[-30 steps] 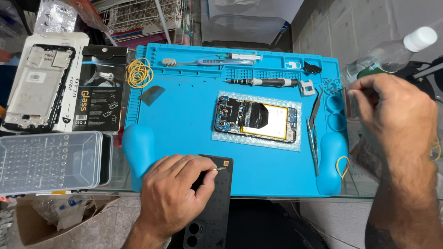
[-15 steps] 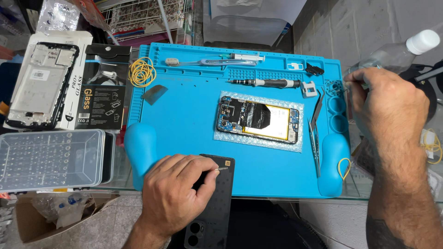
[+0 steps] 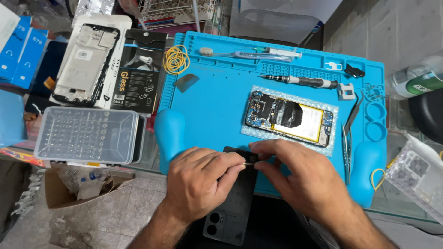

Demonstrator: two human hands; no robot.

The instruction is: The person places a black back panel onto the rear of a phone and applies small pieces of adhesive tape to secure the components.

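Both hands meet over the black back cover [image 3: 233, 203] at the blue mat's [image 3: 212, 110] near edge, left hand [image 3: 200, 182] pinching a small part, right hand [image 3: 295, 173] pinched beside it; likely fine seating work.

Matt black plastic phone back cover [image 3: 235, 203] lies on a smooth blue rubbery mat [image 3: 217, 110].

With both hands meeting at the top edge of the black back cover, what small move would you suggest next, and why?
Probably steady the black back cover with the left hand while the right hand pinches the small part between the fingertips, since both already meet there.
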